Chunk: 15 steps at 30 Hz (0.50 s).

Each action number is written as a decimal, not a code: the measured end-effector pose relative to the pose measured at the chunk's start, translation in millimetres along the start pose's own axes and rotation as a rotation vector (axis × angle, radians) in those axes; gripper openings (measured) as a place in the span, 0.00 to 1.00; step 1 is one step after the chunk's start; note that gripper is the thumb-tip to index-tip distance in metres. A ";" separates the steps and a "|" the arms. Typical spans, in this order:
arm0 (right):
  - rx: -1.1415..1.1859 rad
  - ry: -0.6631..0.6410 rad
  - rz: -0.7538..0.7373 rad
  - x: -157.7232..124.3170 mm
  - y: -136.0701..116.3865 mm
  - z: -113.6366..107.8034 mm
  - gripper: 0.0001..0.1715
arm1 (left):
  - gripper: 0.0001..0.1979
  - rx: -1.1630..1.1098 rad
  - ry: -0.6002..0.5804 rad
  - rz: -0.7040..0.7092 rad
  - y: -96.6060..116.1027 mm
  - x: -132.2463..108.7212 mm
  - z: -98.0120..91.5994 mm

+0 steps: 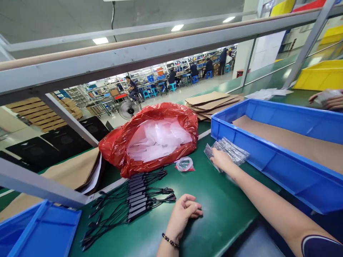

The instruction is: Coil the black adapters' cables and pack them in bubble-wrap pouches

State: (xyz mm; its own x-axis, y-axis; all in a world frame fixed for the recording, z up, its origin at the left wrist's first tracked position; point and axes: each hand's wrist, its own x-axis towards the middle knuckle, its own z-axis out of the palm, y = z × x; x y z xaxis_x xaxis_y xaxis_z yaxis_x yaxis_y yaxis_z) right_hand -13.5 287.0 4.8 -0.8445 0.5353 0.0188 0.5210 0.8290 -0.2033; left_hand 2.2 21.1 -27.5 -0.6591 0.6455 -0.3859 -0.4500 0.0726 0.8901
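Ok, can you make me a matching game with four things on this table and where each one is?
Things:
1. red bag
2. black cables
3. stack of clear packets
4. brown cardboard sheet

Places:
A. under the right hand, beside the blue bin
B. lying inside the blue bin
C. at the back of the green mat, stuffed with clear plastic
D. in a row just beyond the left hand

Pairs: 1-C, 2-D, 3-A, 4-B

Glossy plastic packets (227, 150) — matt green mat (214, 200)
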 end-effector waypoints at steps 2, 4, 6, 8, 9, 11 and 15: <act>-0.016 0.013 0.022 4.7 5.9 2.1 0.15 | 0.22 0.036 -0.028 -0.017 -2.5 0.9 -0.7; -0.035 0.040 0.043 6.1 11.6 1.2 0.15 | 0.22 0.065 -0.037 -0.025 -4.8 2.2 -1.6; -0.060 0.104 0.064 5.4 17.6 0.1 0.18 | 0.22 0.081 -0.038 -0.023 -5.9 3.4 -2.0; -0.098 0.202 0.112 3.9 23.1 1.0 0.28 | 0.22 0.088 -0.038 -0.016 -5.7 3.8 -1.8; -0.119 0.246 0.148 3.3 25.4 2.3 0.35 | 0.22 0.090 -0.039 -0.014 -5.3 3.8 -1.6; -0.147 0.288 0.229 3.1 28.9 5.5 0.47 | 0.23 0.093 -0.044 -0.017 -4.4 3.5 -1.3; -0.109 0.206 0.333 8.9 34.3 5.5 0.58 | 0.24 0.094 -0.046 -0.016 -5.8 3.5 -2.6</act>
State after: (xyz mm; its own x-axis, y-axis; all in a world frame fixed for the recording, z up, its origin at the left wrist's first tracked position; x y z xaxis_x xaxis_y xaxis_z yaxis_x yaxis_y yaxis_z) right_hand -3.9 319.3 -7.3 -0.5905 0.7895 0.1673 0.7813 0.6111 -0.1266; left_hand 1.0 20.9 -34.6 -0.6230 0.6775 -0.3909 -0.4006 0.1529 0.9034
